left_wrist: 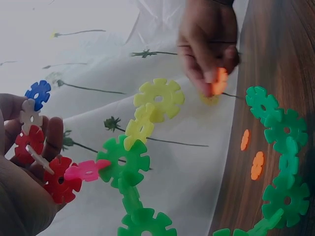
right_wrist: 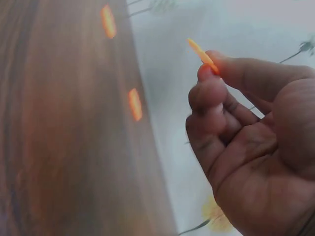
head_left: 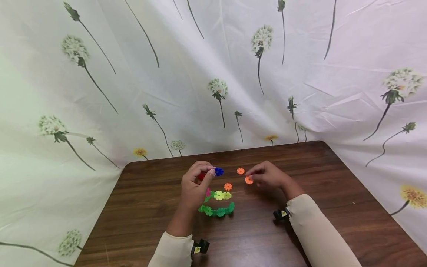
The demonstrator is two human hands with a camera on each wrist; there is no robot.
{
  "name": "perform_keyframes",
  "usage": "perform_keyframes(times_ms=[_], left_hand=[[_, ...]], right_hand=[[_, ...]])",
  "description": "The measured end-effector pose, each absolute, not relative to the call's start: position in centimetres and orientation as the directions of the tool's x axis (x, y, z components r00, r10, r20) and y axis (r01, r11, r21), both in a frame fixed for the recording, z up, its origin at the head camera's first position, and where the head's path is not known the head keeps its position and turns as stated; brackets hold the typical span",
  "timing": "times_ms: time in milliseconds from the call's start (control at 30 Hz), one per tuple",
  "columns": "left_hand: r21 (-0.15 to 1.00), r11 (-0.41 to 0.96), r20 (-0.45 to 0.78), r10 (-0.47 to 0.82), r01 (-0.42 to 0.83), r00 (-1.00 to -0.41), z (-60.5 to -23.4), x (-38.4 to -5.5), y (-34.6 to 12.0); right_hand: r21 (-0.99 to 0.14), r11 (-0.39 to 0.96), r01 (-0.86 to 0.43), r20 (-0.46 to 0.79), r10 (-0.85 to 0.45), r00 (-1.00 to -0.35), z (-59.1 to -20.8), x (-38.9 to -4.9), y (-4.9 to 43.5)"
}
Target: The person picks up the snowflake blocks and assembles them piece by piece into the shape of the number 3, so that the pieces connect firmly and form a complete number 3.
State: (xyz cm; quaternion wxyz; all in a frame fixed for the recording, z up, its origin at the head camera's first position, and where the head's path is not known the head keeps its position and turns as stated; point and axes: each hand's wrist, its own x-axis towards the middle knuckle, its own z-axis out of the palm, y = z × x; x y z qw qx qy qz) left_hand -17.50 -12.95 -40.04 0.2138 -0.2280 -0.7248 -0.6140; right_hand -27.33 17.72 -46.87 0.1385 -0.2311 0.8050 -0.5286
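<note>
My left hand [head_left: 196,185] grips one stretch of a chain of flower-shaped interlocking discs, with its blue disc [left_wrist: 38,94] at the end above the fingers. White, red and pink discs [left_wrist: 87,170] follow, then a green disc [left_wrist: 123,161] and pale yellow discs [left_wrist: 159,97]. More green discs [head_left: 221,211] curve along the near side; the frames do not show every link. An orange disc [right_wrist: 202,55] is pinched between thumb and forefinger of my right hand [head_left: 271,175], to the right of the chain and apart from it.
Two loose orange discs, a farther one [head_left: 240,171] and a nearer one [head_left: 228,186], lie on the dark wooden table [head_left: 150,207] between the hands. Behind the table hangs a white cloth [head_left: 186,122] printed with dandelions.
</note>
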Motion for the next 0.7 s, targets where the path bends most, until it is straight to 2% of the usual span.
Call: perform_keyframes(times_ms=[367, 700], left_hand=[[0.783, 0.163, 0.598, 0.067, 0.6, -0.799, -40.0, -17.4, -12.8], [0.79, 0.179, 0.585, 0.064, 0.586, -0.808, -40.1, -17.5, -12.7]], right_hand=[[-0.947, 0.176, -0.268, 0.131, -0.55, -0.825, -43.0, -25.0, 16.1], [-0.966, 0.008, -0.258, 0.229, -0.441, -0.868, -40.8, -22.9, 14.0]])
